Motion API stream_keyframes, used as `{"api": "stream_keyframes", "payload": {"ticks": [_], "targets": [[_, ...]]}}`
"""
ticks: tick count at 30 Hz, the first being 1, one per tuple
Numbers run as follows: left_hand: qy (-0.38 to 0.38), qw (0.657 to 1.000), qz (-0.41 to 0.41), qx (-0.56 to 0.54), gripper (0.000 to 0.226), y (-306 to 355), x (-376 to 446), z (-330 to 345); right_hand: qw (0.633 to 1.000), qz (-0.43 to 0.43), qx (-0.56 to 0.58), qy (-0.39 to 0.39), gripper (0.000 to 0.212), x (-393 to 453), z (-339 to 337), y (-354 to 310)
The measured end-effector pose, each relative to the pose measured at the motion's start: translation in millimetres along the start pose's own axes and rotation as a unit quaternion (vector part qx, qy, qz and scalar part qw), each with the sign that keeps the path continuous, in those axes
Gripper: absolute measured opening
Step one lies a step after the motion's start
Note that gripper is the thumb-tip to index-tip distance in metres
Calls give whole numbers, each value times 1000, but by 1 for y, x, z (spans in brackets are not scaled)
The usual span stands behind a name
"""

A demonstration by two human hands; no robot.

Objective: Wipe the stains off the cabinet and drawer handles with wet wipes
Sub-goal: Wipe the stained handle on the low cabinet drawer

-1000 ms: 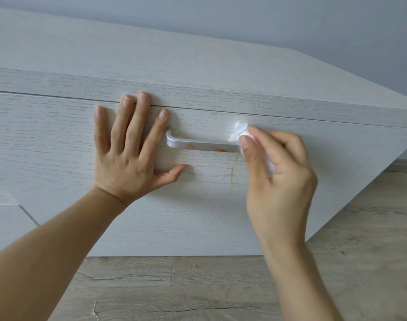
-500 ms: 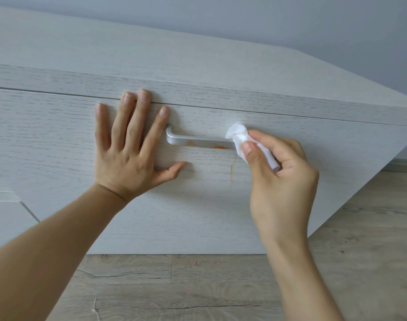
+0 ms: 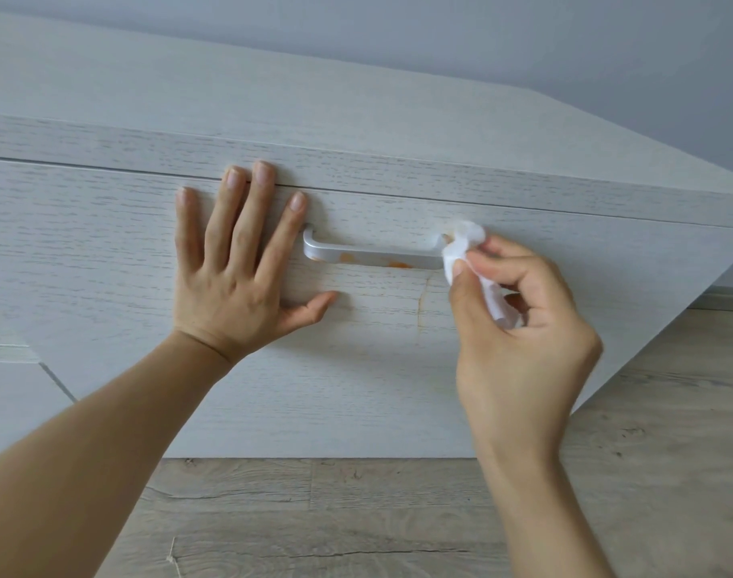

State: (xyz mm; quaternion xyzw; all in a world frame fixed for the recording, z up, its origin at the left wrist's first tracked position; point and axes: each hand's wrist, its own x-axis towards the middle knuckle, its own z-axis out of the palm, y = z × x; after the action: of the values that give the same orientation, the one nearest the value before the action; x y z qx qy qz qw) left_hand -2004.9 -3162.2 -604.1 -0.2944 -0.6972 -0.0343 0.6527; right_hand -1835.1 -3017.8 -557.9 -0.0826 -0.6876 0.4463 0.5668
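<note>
Below, grey wood-grain floor [image 3: 356, 515] runs under the pale cabinet [image 3: 273, 102], with a blue-grey wall [image 3: 523, 43] behind, and nothing blocks the view of the silver drawer handle [image 3: 369, 254], which carries orange stains [image 3: 398, 264] along its lower edge; a faint orange streak [image 3: 421, 298] runs down the drawer front [image 3: 106, 252] below it. Flat on that front, just left of the handle, the left hand [image 3: 235, 281] presses with fingers straight and spread. The right hand [image 3: 519, 327] pinches a crumpled white wet wipe [image 3: 465, 244] between thumb and curled fingers, pressed on the handle's right end. Half a second ago the wipe sat further left along the bar; the left hand has not shifted.
</note>
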Motion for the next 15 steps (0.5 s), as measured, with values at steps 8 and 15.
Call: {"api": "stream_keyframes", "payload": {"ticks": [8,15], "targets": [[1,1000,2,6,98,-1,0,1,988,86,-111,-65,14,15,-9,-11],[4,1000,3,12,97,0,0,0,984,140,6,-107,19,21,-8,-6]]}}
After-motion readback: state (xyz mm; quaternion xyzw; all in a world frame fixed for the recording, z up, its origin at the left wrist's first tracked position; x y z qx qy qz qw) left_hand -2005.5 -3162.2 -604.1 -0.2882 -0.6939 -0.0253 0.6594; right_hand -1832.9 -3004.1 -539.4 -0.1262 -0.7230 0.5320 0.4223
